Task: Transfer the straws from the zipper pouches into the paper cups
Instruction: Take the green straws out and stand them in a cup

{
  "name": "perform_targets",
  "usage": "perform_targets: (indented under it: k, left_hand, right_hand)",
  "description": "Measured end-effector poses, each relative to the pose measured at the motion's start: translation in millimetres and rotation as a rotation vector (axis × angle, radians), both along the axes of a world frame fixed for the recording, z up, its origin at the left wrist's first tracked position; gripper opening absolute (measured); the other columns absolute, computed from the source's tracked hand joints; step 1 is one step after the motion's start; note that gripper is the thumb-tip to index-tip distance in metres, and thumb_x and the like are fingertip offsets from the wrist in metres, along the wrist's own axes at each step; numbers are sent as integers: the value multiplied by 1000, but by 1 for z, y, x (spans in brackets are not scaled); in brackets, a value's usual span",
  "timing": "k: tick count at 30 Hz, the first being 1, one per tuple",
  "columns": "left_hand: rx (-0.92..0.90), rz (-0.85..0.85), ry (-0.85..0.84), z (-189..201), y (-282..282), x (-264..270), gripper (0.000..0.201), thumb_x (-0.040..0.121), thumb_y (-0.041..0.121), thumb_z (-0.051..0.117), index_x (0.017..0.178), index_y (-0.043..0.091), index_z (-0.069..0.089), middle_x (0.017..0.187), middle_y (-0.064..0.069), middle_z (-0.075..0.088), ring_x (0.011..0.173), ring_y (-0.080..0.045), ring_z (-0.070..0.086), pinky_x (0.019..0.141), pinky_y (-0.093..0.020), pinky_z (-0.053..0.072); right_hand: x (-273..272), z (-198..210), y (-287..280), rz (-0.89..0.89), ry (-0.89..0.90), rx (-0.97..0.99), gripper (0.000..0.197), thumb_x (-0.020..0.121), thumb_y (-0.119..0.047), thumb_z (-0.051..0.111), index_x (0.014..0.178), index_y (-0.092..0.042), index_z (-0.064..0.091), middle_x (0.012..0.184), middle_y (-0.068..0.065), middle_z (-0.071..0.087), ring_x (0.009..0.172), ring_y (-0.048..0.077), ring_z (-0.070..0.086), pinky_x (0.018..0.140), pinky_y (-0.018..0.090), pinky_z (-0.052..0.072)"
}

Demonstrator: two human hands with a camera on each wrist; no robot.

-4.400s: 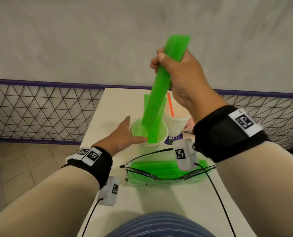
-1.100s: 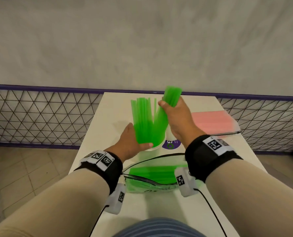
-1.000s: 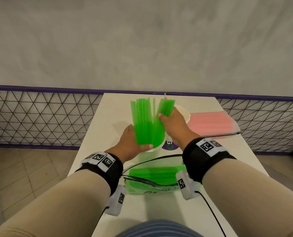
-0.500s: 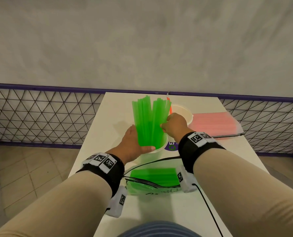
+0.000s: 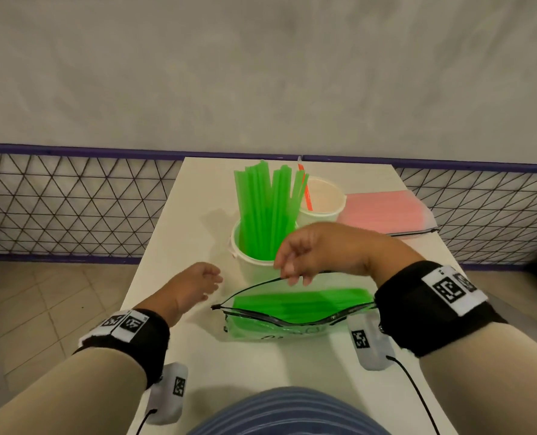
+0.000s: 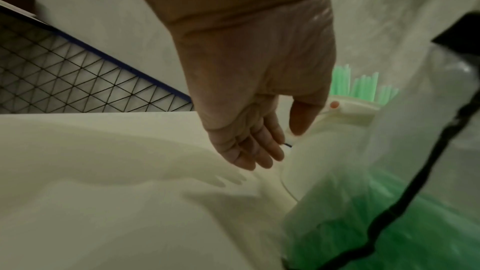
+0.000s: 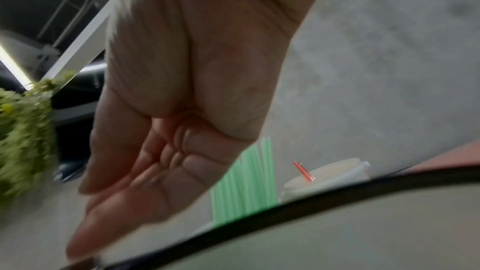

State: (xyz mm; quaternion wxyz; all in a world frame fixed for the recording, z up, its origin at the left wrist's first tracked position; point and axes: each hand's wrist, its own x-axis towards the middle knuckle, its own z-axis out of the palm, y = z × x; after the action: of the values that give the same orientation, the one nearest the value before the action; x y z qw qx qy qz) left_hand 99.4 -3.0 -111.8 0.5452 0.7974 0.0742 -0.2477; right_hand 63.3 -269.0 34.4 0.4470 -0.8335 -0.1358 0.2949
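A bundle of green straws [image 5: 264,211] stands in the near paper cup [image 5: 254,268]. Behind it to the right, a second paper cup [image 5: 318,216] holds one orange straw [image 5: 306,193]. The clear zipper pouch [image 5: 292,328] lies unzipped in front of me with more green straws [image 5: 301,304] inside. My right hand [image 5: 292,271] hovers over the pouch's far zipper edge, fingers relaxed and holding nothing; its palm [image 7: 116,202] is bare. My left hand [image 5: 210,281] hangs empty just left of the cup, with its fingers [image 6: 259,151] loose beside the cup wall.
A second pouch of pink straws [image 5: 383,211] lies at the far right of the narrow white table [image 5: 198,196]. A black mesh fence with a purple rail [image 5: 72,205] runs behind the table, below a grey wall. Tiled floor lies to the left.
My right hand let the green bundle go into the near cup and drew back over the pouch. My left hand released the cup and pulled back to the left.
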Motion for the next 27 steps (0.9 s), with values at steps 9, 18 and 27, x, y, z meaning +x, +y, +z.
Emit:
perform_targets:
  k: [9, 18, 27]
  left_hand:
    - [351, -544, 111, 2, -9, -29, 53, 74, 6, 73, 121, 27, 60, 107, 5, 63, 98, -14, 59, 87, -27, 51]
    - [203, -462, -122, -23, -27, -40, 99, 35, 52, 85, 125, 37, 45, 124, 5, 61, 118, -16, 56, 107, -37, 43]
    - [165, -455, -188, -14, -24, -47, 72, 56, 28, 91, 115, 41, 51, 118, 4, 64, 112, -16, 59, 104, -39, 45]
  right_hand:
    - [-9, -81, 37, 237, -424, -617, 51, 90, -21, 63, 139, -21, 50, 141, 2, 51, 127, 22, 48, 104, 32, 40]
    - [-26, -123, 50, 326, -631, -724, 50, 84, -24, 66, 130, -9, 52, 119, 13, 59, 109, 32, 56, 86, 42, 52]
    - [-34, -111, 48, 272, -641, -699, 37, 88, -1, 51, 125, -3, 52, 115, 18, 58, 107, 36, 54, 83, 42, 46]
